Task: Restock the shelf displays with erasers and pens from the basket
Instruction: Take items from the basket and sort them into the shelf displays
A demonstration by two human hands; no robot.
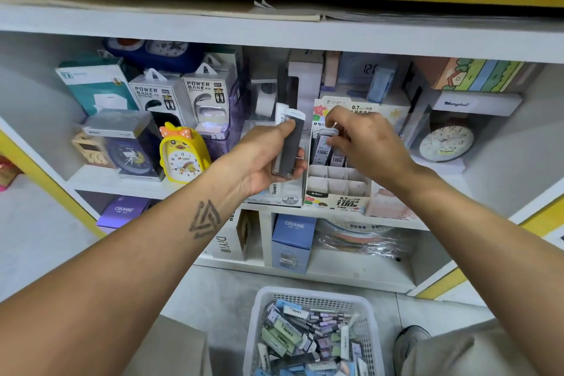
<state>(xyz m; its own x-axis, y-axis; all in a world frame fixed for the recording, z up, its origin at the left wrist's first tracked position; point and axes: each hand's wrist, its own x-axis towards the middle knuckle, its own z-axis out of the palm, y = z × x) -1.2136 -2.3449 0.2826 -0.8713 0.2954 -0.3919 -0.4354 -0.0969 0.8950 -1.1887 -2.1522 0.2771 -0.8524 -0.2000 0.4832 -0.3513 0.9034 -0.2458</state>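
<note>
The left hand [268, 156] grips a small stack of dark, white-capped flat packs [288, 143], fingers [300, 159] curled round their right side, held upright in front of the middle shelf [305, 40]. Just beside it, the right hand [363, 143] pinches a slim pack [325, 143] at the back rows of a partitioned lead-refill display box [335, 189]; the box's front cells stand bare. At the shelf's left end sit a yellow duck alarm clock [183, 156] and power bank boxes [183, 98]; a round clock [446, 143] sits at its right end. On the floor below, a white mesh basket [314, 296] holds erasers [280, 336] and pens [329, 319] in a jumble.
</note>
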